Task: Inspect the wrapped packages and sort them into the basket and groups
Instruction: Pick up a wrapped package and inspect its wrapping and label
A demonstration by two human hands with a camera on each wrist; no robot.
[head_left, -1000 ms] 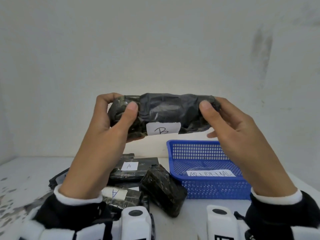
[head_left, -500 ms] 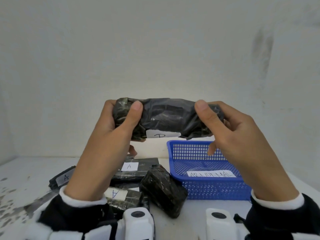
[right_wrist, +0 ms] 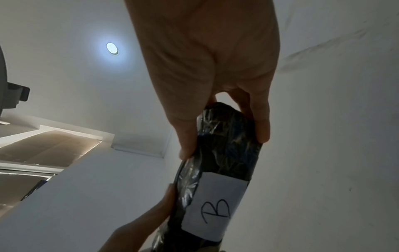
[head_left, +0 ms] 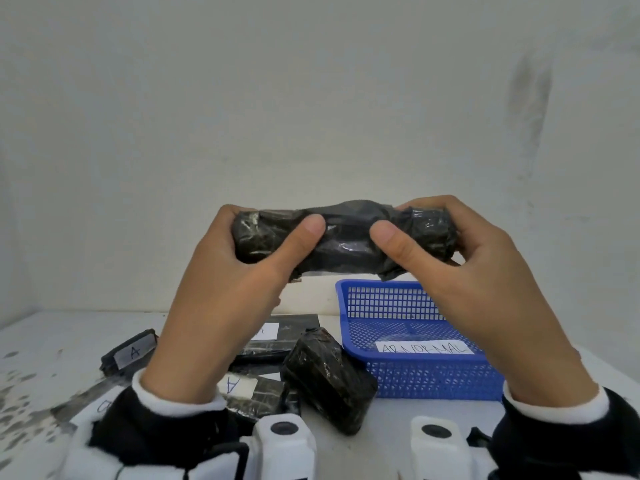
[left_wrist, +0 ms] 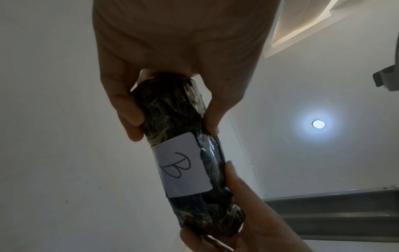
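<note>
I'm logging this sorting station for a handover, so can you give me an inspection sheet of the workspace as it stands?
Surface: white table, dark speckled marks at its left edge.
Job's things: held package, black wrap, raised above the table; its label reads B. Blue basket, tagged ABNORMAL, nothing seen inside. Pile of black packages left of the basket, several labelled A.
Clutter: nothing seen.
Hands: left hand and right hand each grip one end of the held package.
Cables: nothing seen.
Surroundings: plain white wall; ceiling light.
</note>
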